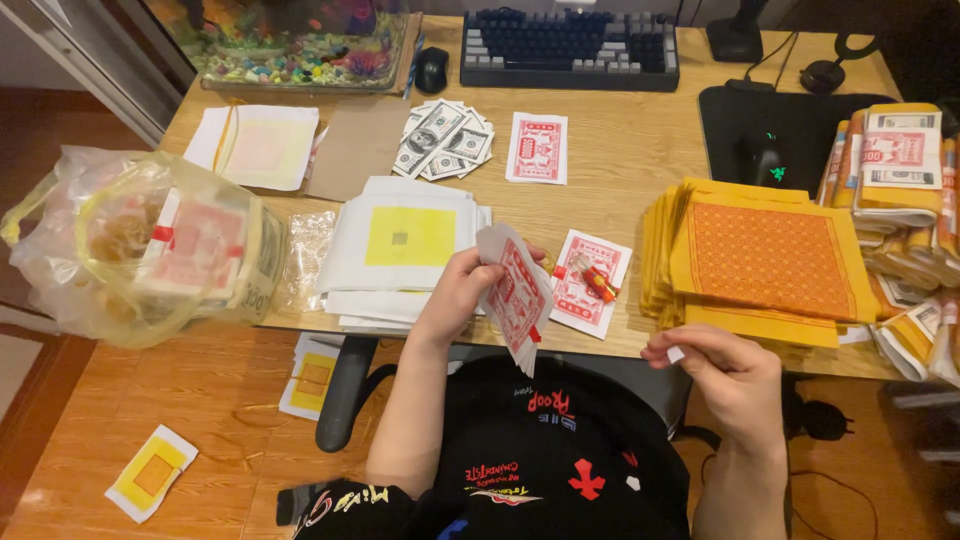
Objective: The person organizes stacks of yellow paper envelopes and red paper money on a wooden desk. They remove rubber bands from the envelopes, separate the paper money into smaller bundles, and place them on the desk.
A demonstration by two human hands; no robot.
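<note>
My left hand (458,290) grips a small stack of white paper sheets with red prints (515,295), held upright over the desk's front edge. My right hand (722,372) hovers lower right in front of the desk, fingers pinched on a small white scrap (676,354). On the desk just behind the held stack lies another red-printed sheet (590,285) with a red lighter (598,282) on it. A pile of white sheets with a yellow square (405,240) sits left of my left hand.
Orange and yellow paper stacks (765,260) lie at the right, banded bundles (900,165) beyond. Paper banknotes (445,138), a red-printed sheet (537,147), keyboard (570,48), mouse (432,68), black mat (770,130), plastic bag of bundles (150,245). Sheets lie on the floor (150,472).
</note>
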